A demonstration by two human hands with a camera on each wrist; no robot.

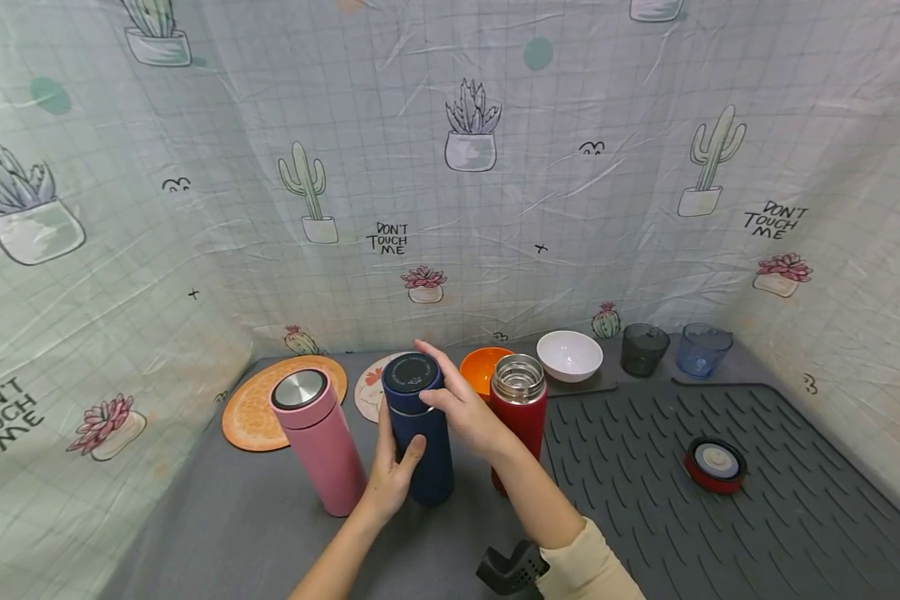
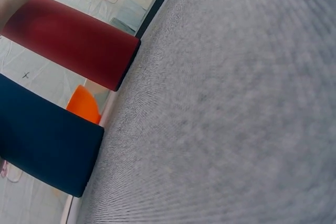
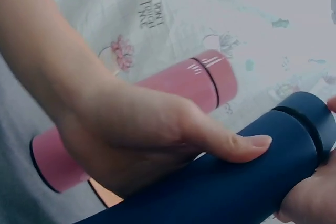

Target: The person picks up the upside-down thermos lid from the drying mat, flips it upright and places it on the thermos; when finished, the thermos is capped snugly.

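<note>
A dark blue thermos (image 1: pixel 429 458) stands upright on the grey table between both hands. My left hand (image 1: pixel 392 477) grips its body, the thumb (image 3: pixel 252 148) lying along the near side below the neck. Round the thermos's lid (image 1: pixel 412 379) my right hand (image 1: pixel 468 412) holds from the right, with a finger stretched up past the top. A narrow gap shows between lid and body in the right wrist view. Left of it stands a pink thermos (image 1: pixel 322 458) with its silver-topped lid on. Behind my right forearm is a red thermos (image 1: pixel 520 408), lidless, its steel mouth showing.
A red and black lid (image 1: pixel 716 464) lies on the ribbed dark mat (image 1: pixel 630 500) at right. Along the back are an orange-slice placemat (image 1: pixel 247 408), a round patterned mat (image 1: pixel 367 392), an orange bowl (image 1: pixel 480 367), a white bowl (image 1: pixel 570 354), a grey cup (image 1: pixel 643 350) and a blue cup (image 1: pixel 703 350).
</note>
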